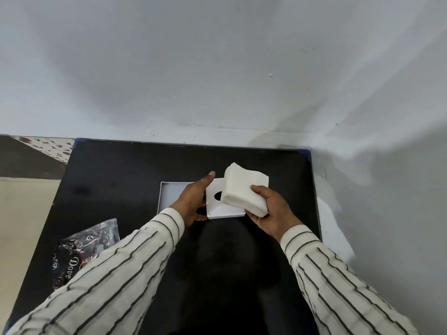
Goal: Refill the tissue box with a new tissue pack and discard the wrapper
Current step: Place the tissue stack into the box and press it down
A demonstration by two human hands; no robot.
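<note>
My right hand (271, 209) grips a thick stack of white tissues (244, 187), held tilted just above the table. My left hand (193, 197) holds the white tissue box piece with the dark oval opening (217, 204) by its left edge; the stack overlaps its right side. The other white box part (169, 192), a shallow open tray, lies flat to the left, partly hidden behind my left hand. The crumpled dark printed plastic wrapper (82, 247) lies at the table's near left, partly under my left sleeve.
Everything rests on a black table (116, 170) pushed into a corner of white walls (217, 68) at the back and right. Beyond the table's left edge are a beige floor (21, 213) and a patterned tile strip (53, 148).
</note>
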